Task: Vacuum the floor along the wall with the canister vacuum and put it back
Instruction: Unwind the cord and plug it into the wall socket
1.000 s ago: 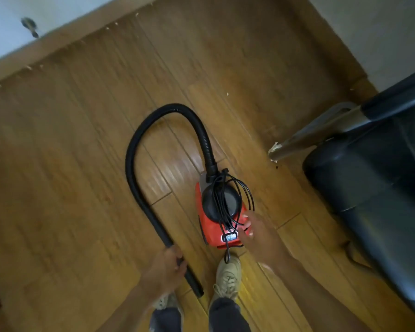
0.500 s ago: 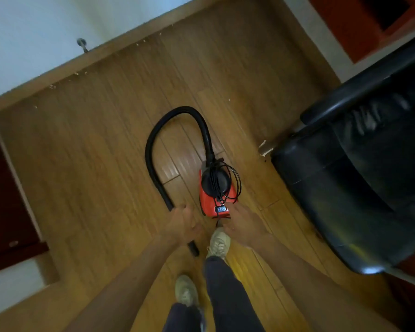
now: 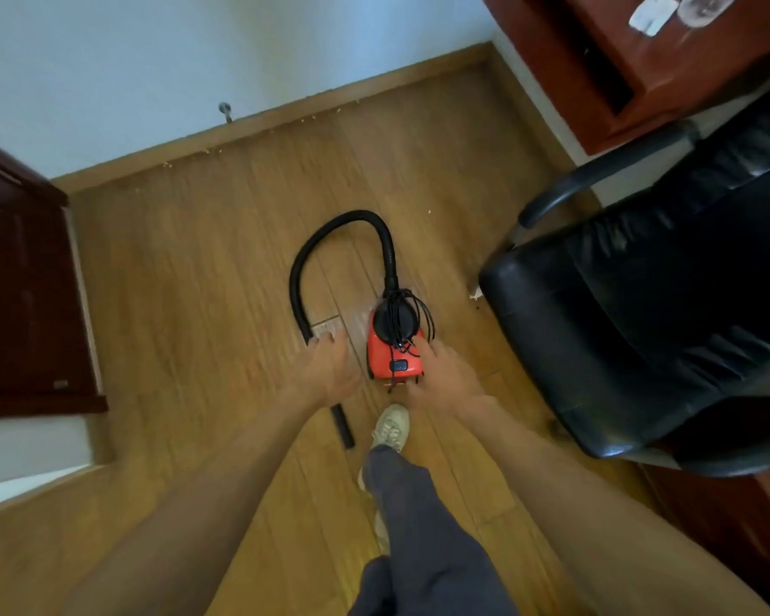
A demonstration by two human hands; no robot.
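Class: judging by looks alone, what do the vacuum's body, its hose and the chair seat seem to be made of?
Small red canister vacuum body: probably moulded plastic, smooth with a slight sheen.
Curved black hose: likely flexible ribbed plastic or rubber; faint rings show near the canister.
Black padded chair seat: leather or imitation leather, glossy and creased; which one cannot be told.

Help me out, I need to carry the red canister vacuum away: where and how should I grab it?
Probably from above, at the black domed top of the red canister vacuum, where the power cord is wound. It stands on the floor with that top facing up, beside the right hand. Take cord and top in one grip, so loose loops don't trail. Any handle is hidden.
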